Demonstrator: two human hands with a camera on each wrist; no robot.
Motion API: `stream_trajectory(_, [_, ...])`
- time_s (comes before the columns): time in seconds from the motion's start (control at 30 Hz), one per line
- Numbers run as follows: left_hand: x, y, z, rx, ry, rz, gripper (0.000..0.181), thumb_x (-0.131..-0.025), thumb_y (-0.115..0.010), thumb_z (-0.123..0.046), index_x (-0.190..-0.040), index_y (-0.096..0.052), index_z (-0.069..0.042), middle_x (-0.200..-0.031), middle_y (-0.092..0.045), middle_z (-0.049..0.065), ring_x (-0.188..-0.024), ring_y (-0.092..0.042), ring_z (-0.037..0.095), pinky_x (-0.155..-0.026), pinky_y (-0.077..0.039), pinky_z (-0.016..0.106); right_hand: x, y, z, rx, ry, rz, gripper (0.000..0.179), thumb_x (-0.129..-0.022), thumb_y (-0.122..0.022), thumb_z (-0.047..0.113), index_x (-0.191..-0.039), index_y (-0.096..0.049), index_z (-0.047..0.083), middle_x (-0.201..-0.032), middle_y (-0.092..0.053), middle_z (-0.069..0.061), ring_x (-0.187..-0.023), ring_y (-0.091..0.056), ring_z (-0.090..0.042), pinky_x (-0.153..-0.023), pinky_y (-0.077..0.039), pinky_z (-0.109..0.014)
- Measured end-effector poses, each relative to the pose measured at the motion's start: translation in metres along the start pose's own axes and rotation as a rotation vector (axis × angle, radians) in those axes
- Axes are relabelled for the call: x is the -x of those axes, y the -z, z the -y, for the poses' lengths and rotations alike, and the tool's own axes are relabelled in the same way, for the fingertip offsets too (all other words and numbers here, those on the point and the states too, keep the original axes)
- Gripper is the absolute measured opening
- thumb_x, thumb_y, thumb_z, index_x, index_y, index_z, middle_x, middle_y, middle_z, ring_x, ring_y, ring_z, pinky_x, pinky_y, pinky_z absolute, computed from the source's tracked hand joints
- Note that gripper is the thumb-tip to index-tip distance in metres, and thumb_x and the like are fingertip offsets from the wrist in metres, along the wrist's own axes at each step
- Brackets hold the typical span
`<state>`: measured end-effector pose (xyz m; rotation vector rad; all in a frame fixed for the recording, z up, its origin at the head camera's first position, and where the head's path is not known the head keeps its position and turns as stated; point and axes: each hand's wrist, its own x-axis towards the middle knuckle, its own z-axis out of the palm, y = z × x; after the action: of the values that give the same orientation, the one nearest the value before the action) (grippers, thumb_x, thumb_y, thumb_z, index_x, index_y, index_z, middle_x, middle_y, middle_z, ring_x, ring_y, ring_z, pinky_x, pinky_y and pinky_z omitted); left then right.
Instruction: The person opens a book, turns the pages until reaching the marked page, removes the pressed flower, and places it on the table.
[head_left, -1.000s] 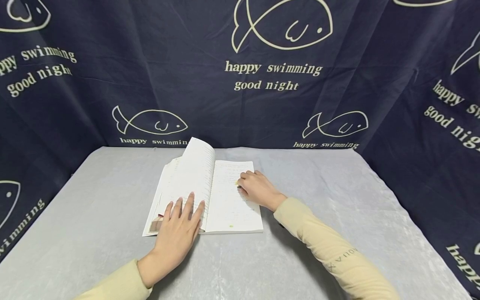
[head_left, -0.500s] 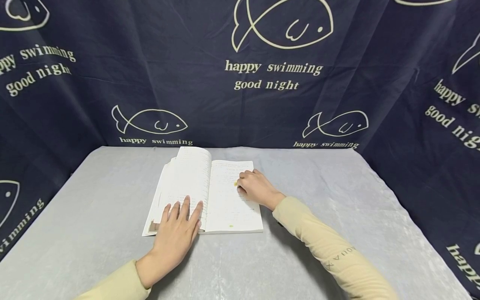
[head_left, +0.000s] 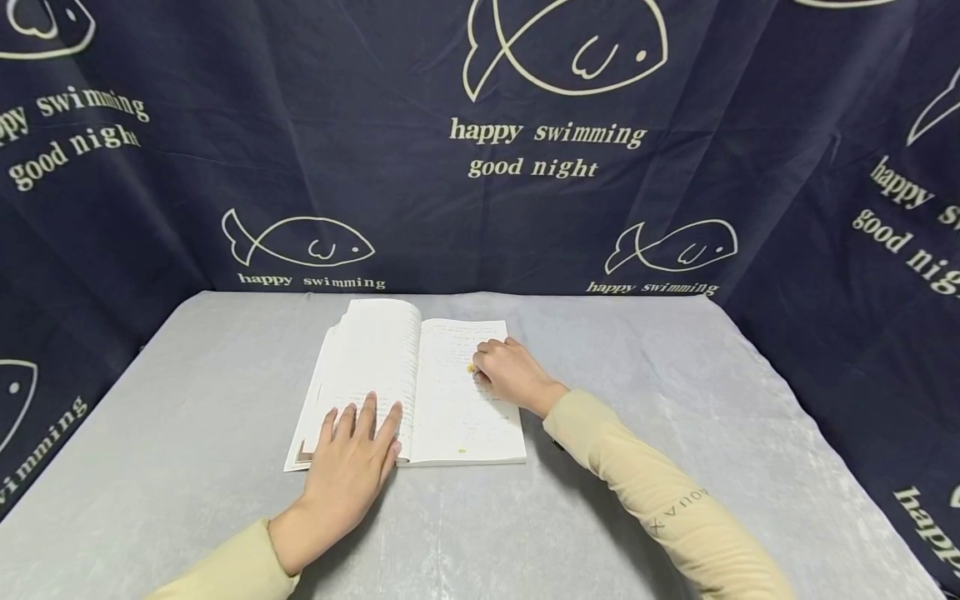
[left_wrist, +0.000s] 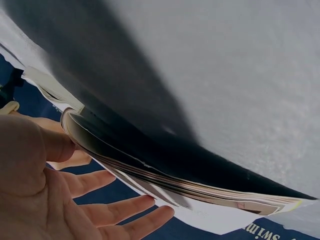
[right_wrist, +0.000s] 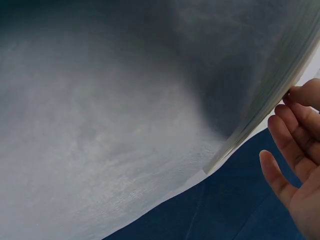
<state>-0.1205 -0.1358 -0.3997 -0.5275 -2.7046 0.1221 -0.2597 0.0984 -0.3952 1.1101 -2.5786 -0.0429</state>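
An open paperback book point(head_left: 450, 417) lies on the table, its printed pages facing up. On its left page point(head_left: 375, 350) my left hand point(head_left: 350, 475) rests with the fingers spread and nearly straight. The left wrist view shows this left hand point(left_wrist: 95, 195) at the book's lower edge point(left_wrist: 210, 187), where the leaves curve up. Over the right page's outer part lies my right hand point(head_left: 513, 375), its fingers bent. A small yellow patch point(head_left: 471, 368) shows beside those fingertips. In the right wrist view, thumb and index finger meet near the page edge point(right_wrist: 270, 110); whether they pinch a leaf is hidden.
A grey cloth covers the table point(head_left: 652, 383). Behind it hangs a dark blue curtain point(head_left: 420, 167) with white fish outlines and lettering. A picture point(head_left: 303, 452) peeks out at the book's lower left corner.
The raised left leaf has sunk down and to the left, lying flatter, and covers more of the picture. My left hand has shifted slightly left; my right hand has barely moved.
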Motion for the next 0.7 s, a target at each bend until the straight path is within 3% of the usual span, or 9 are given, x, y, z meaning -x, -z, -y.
stream_trajectory(0.3, [0.0008, 0.0034, 0.0015, 0.009, 0.005, 0.022, 0.043, -0.090, -0.051, -0.033, -0.126, -0.050, -0.010, -0.123, -0.052, 0.024, -0.106, -0.053, 0.039, -0.092, -0.038, 0.053, -0.0002, -0.0006, -0.0002, 0.036, 0.025, -0.021, 0.011, -0.082, -0.063, 0.013, -0.071, -0.064, 0.014, -0.071, -0.058, 0.003, -0.067, -0.053, -0.014, -0.060, -0.038, -0.027])
stream_trajectory(0.7, [0.0013, 0.0036, 0.0014, 0.037, 0.020, 0.028, 0.044, -0.090, -0.051, -0.034, -0.126, -0.050, -0.009, -0.122, -0.052, 0.025, -0.105, -0.053, 0.040, -0.091, -0.038, 0.054, 0.0009, -0.0001, -0.0013, 0.051, 0.048, -0.049, 0.006, -0.082, -0.064, 0.015, -0.077, -0.063, 0.016, -0.075, -0.059, 0.005, -0.070, -0.053, -0.012, -0.063, -0.039, -0.027])
